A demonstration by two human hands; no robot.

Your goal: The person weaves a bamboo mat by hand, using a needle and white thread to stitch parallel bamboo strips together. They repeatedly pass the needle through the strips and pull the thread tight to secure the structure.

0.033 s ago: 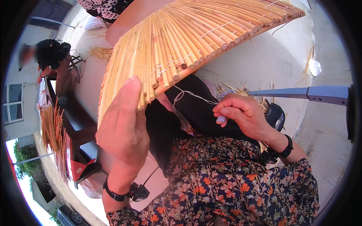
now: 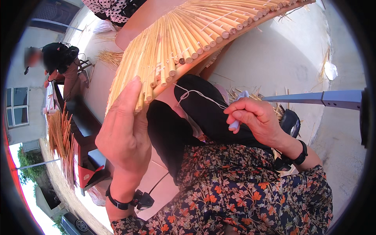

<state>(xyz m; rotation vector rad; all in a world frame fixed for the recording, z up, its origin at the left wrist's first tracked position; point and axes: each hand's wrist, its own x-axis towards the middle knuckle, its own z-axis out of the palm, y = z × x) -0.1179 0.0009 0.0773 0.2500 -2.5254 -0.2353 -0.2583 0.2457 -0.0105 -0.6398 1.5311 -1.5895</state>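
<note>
A stiff mat of pale reeds [image 2: 172,39], bound with white cord, fans out in front of me; its cut ends face me along a wooden strip. My left hand [image 2: 125,129] grips the near left corner of the mat, fingers on its upper face; the thumb is mostly hidden. From the mat's near edge a thin white cord [image 2: 201,95], with a small loop in it, runs to my right hand [image 2: 252,117]. That hand is closed on the cord and on a pale lilac piece [image 2: 235,125] that sticks out of the fist; its kind is unclear.
A blue-grey metal bar [image 2: 313,98] reaches in from the right. Loose reeds lie on the floor beyond my knees [image 2: 199,98]. At left stand a dark table [image 2: 76,113] and a reed bundle [image 2: 58,133]. Another person [image 2: 62,62] bends at upper left; a dotted garment [image 2: 113,9] shows at the top.
The mat has shifted slightly up and tilted in the view, and the background has slid a little right. Both hands keep their hold; the cord still runs between mat and right hand.
</note>
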